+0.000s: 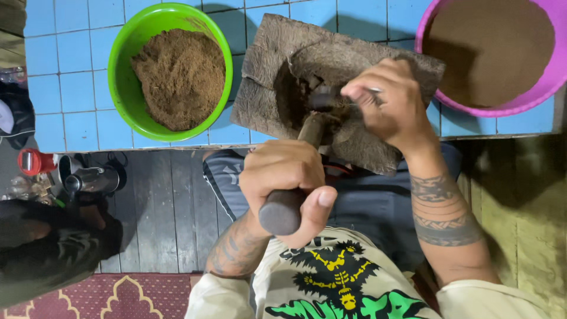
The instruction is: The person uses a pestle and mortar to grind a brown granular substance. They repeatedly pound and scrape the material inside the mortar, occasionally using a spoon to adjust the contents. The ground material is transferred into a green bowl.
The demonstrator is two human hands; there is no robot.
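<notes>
While both hands work at it, the scene reads like this:

Wooden mortar (283,65): a rough, flat grey-brown block with a hollow in its middle, lying on the blue tiled surface (77,88) at its near edge, between the two bowls; a dark brown mass sits in the hollow.
Pestle (295,177): a dark wooden stick, tilted, its far end down in the hollow and its butt end towards the person.
Left hand (286,183): grip clamped round the pestle near the butt, thumb pressed along its side.
Right hand (384,100): over the hollow, fingers pinched together on a thin metal tool (331,94) whose dark end reaches into the mass; the tool's kind cannot be told.
Green bowl (127,71): left of the mortar, just beside it, holding a heap of coarse brown powder.
Pink bowl (531,100): right of the mortar, partly behind its corner, filled with finer, smoother brown powder.
Floor: dark wooden boards below the surface, with a metal pot (88,180) and a small red cup (32,160) at the left.
Rug (100,295): red patterned, at the bottom left.
</notes>
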